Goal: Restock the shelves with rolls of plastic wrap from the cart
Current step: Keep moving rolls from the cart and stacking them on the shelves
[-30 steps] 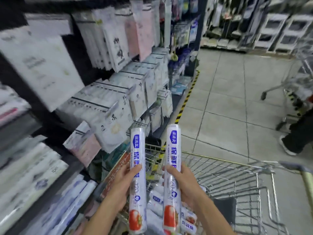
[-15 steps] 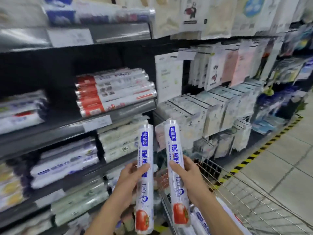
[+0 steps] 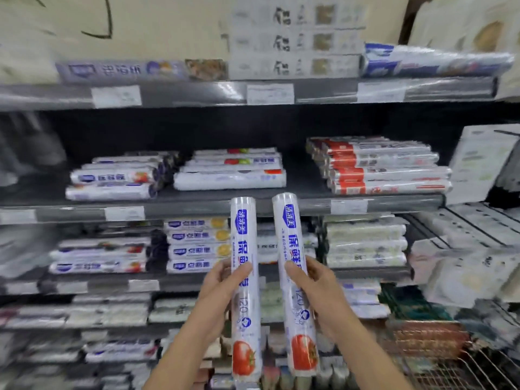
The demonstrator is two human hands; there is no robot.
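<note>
I hold two upright rolls of plastic wrap, white with blue print and a red tomato near the bottom. My left hand (image 3: 218,291) grips the left roll (image 3: 244,249) around its middle. My right hand (image 3: 318,288) grips the right roll (image 3: 291,237) the same way. Both rolls stand side by side, a little apart, in front of the grey middle shelf (image 3: 202,205). That shelf carries stacks of lying rolls: blue-labelled ones (image 3: 112,178) at the left, white ones (image 3: 229,170) in the centre and red-labelled ones (image 3: 385,167) at the right.
Lower shelves hold more stacked rolls (image 3: 194,243). The top shelf (image 3: 323,91) carries long boxes. Hanging packets (image 3: 475,164) fill the right side. The wire cart's corner (image 3: 472,370) shows at the bottom right. A bare strip of shelf lies between the white and red stacks.
My view has swung left from the cart and aisle to face the shelves squarely. Both hands kept their rolls upright and carried them along, now in front of the middle shelf.
</note>
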